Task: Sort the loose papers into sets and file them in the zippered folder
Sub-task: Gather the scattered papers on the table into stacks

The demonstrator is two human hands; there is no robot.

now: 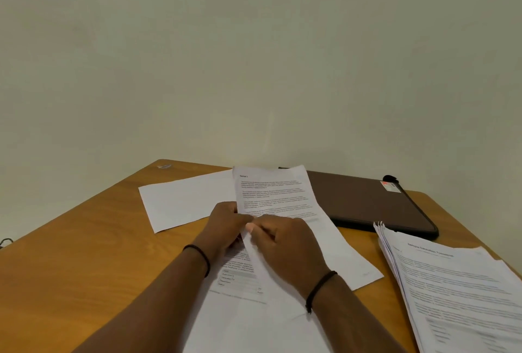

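A printed sheet stands tilted up at the middle of the wooden table. My left hand pinches its left edge and my right hand grips its lower part; the two hands touch. Under my forearms lie more printed papers, partly hidden. A blank sheet lies flat to the left of my hands. A thick stack of printed papers sits at the right. The dark brown zippered folder lies shut at the back right, behind the held sheet.
A pale wall rises right behind the table's far edge. A small crumpled clear scrap lies near the back left corner. Bare wood shows on the left side. A red and white label is stuck on the folder.
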